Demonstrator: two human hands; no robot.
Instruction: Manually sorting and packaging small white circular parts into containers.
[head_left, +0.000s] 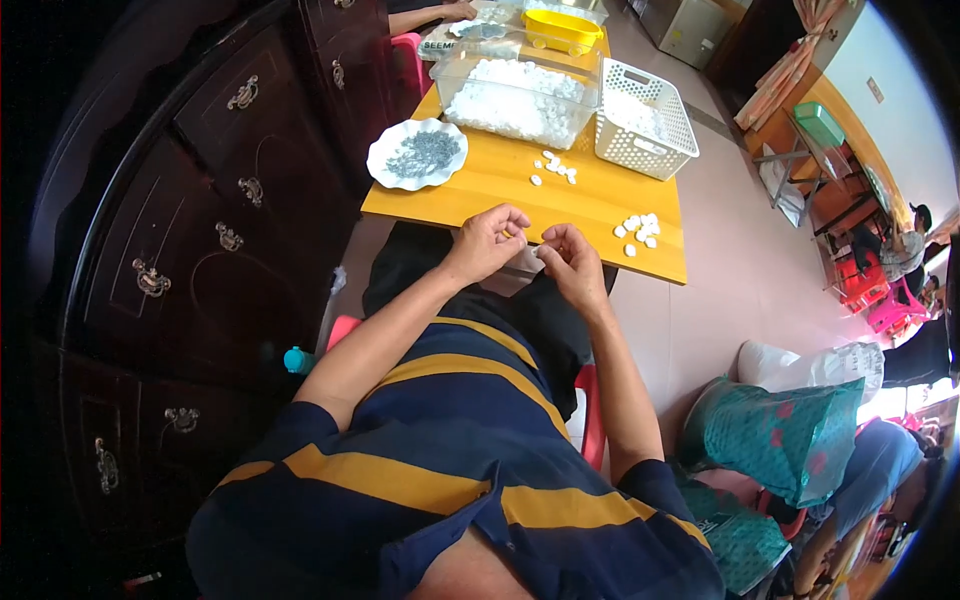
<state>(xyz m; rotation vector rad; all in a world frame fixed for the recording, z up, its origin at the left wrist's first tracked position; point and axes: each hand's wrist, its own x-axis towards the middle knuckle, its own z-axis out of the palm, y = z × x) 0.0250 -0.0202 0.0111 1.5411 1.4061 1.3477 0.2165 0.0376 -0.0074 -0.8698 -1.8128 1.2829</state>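
Observation:
My left hand (486, 243) and my right hand (575, 268) are raised close together above my lap, at the near edge of the yellow wooden table (490, 195). The right thumb and fingers pinch a small white piece (541, 252). The left fingers are pinched too, but what they hold is too small to make out. Ahead on the left stands a white scalloped plate (385, 160) bearing many small grey pieces (425, 152). Small round white pieces (556, 167) lie loose on the table beyond my hands, and another cluster of white pieces (640, 228) sits near the right corner.
A clear plastic bin (590, 90) and a white perforated basket (665, 160), both with white pieces inside, stand farther back, before a yellow basin (565, 32). Another person's hand (458, 11) shows there. Dark drawers (200, 200) flank my left; green bags (775, 430) lie right.

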